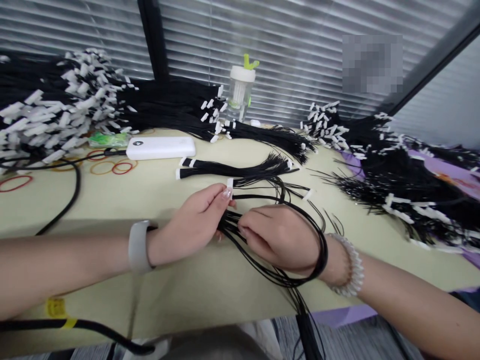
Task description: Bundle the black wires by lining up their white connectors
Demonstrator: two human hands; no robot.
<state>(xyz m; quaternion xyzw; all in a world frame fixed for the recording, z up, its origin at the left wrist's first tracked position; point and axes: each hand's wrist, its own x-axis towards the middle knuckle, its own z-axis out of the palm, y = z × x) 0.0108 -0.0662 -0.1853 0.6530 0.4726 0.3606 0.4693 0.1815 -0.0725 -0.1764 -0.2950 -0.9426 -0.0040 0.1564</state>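
My left hand (204, 212) pinches a bundle of thin black cables (229, 221) near a white connector (230, 190) at its thumb tip. The cables curve in a loop (323, 245) around my right hand (283, 235), passing over its wrist side. That hand is closed at the cables, its fingertips partly hidden. Loose cable ends hang down over the table's front edge (303, 320). Just beyond my hands lie flat black cable bundles (225, 169) with white connectors at their left ends.
A white power bank (161, 148) lies back left, beside several rubber bands (122, 168). Piles of black cables with white connectors (41, 120) fill the left and right (405, 200). A clear bottle (242, 90) stands by the blinds. A thick black cable (93, 330) crosses the front left.
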